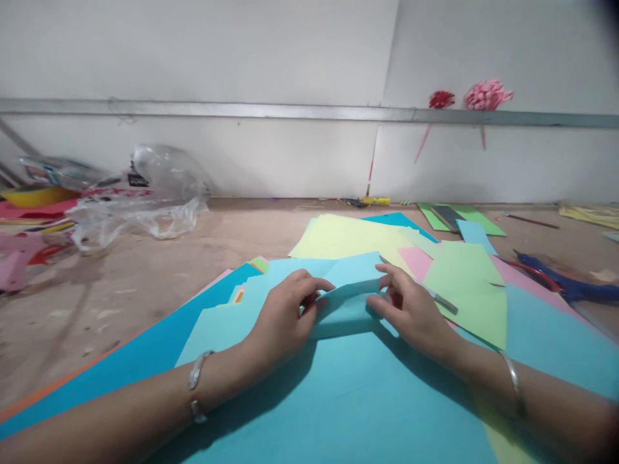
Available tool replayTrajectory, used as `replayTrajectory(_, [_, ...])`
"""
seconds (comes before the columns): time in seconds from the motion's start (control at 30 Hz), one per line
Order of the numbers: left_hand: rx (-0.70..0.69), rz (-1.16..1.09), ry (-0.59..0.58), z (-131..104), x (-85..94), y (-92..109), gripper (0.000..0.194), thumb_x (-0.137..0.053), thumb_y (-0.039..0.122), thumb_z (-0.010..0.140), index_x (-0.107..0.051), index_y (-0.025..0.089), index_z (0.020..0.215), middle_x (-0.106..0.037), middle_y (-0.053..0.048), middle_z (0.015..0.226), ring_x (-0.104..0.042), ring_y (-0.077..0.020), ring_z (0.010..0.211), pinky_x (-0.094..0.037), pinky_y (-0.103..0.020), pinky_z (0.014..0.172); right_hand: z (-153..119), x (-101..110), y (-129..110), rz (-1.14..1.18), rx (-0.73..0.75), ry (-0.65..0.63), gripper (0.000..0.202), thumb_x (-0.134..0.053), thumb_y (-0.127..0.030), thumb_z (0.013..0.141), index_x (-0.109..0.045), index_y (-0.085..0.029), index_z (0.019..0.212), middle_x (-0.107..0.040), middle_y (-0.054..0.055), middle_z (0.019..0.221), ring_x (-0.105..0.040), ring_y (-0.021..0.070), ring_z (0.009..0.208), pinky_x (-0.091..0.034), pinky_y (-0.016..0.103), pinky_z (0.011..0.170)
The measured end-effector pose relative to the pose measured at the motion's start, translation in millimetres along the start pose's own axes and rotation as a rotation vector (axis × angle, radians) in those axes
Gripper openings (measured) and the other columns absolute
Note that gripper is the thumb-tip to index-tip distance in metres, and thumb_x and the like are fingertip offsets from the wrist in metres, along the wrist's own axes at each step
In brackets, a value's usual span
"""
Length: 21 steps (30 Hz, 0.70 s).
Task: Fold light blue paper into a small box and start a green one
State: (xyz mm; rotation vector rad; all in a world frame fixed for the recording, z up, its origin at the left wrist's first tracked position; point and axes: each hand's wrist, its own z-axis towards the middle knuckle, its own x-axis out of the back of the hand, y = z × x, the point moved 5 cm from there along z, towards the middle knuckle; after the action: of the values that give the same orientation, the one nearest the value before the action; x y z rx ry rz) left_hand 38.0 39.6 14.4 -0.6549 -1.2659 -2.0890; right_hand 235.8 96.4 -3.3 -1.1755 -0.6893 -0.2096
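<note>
A piece of light blue paper [352, 285], creased across its width, is held up at its two ends above a larger light blue sheet [377, 399]. My left hand [293, 306] pinches its left end between thumb and fingers. At the right end, my right hand [403, 299] grips the paper's edge, forefinger on top and thumb in front. A slim grey-handled knife or pen [445, 304] lies just past my right hand, partly hidden by it. Under the hands, blue, orange and green sheets show at the edges of the stack.
Pale yellow sheets [343, 235] and light green pieces [476, 296] lie behind and to the right. Blue-handled pliers [575, 283] rest at the right. A clear plastic bag [149, 193] and a pink glue gun [12, 261] are at the left. Two paper flowers [487, 95] hang on the wall rail.
</note>
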Motion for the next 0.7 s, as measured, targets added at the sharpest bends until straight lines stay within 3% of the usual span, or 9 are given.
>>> replayTrajectory(0.1, [0.032, -0.079, 0.033, 0.1, 2.3, 0.9, 0.019, -0.052, 0.022, 0.084, -0.069, 0.018, 0.092, -0.049, 0.001, 0.069, -0.047, -0.0130, 0.062, -0.041, -0.026, 0.060, 1.7, -2.1, -2.4, 0.141, -0.059, -0.098, 0.027, -0.053, -0.044, 0.084, -0.059, -0.018, 0.085, -0.048, -0.003, 0.064, -0.043, 0.0127, 0.057, -0.037, 0.028, 0.055])
replayTrajectory(0.2, [0.154, -0.224, 0.034, 0.2, 0.5, -1.4, 0.020, -0.057, 0.030, 0.082, -0.066, 0.018, 0.095, -0.048, 0.002, 0.071, -0.048, -0.0128, 0.064, -0.044, -0.027, 0.060, 0.9, 0.3, -4.8, 0.219, -0.059, -0.070, 0.026, -0.056, -0.042, 0.082, -0.051, -0.019, 0.070, -0.043, -0.004, 0.061, -0.040, 0.0114, 0.058, -0.033, 0.027, 0.053])
replayTrajectory(0.4, [0.539, -0.645, -0.090, -1.8, -12.0, -7.2, 0.054, -0.073, 0.043, 0.070, -0.053, 0.016, 0.112, -0.042, 0.006, 0.069, -0.050, -0.0128, 0.064, -0.049, -0.023, 0.051, -1.8, 1.6, -3.6, 0.299, -0.052, -0.049, 0.025, -0.057, -0.042, 0.082, -0.052, -0.019, 0.073, -0.049, -0.002, 0.065, -0.043, 0.0122, 0.061, -0.035, 0.027, 0.055])
replayTrajectory(0.5, [0.555, -0.742, -0.148, -1.2, -15.8, -6.7, 0.054, -0.076, 0.044, 0.068, -0.054, 0.015, 0.108, -0.048, 0.006, 0.067, -0.050, -0.0114, 0.060, -0.047, -0.020, 0.047, -1.6, 0.1, -2.1, 0.336, -0.051, -0.068, 0.024, -0.057, -0.042, 0.082, -0.055, -0.018, 0.079, -0.055, 0.000, 0.070, -0.048, 0.0137, 0.064, -0.037, 0.028, 0.058])
replayTrajectory(0.6, [0.554, -0.759, -0.257, -3.6, -22.1, -7.7, 0.042, -0.073, 0.049, 0.071, -0.058, 0.013, 0.087, -0.058, 0.000, 0.066, -0.052, -0.0100, 0.054, -0.043, -0.019, 0.044, -1.8, -0.3, -1.9, 0.364, -0.044, -0.075, 0.023, -0.059, -0.041, 0.082, -0.055, -0.019, 0.081, -0.059, 0.002, 0.074, -0.052, 0.0150, 0.068, -0.040, 0.029, 0.060])
replayTrajectory(0.7, [0.611, -0.732, -0.323, -8.2, -26.7, -10.4, 0.042, -0.070, 0.054, 0.074, -0.057, 0.013, 0.076, -0.062, -0.004, 0.058, -0.053, -0.0090, 0.044, -0.040, -0.018, 0.041, -2.5, -1.1, -3.4, 0.407, -0.047, -0.102, 0.023, -0.060, -0.042, 0.081, -0.055, -0.019, 0.081, -0.060, 0.002, 0.076, -0.054, 0.0158, 0.070, -0.043, 0.029, 0.062])
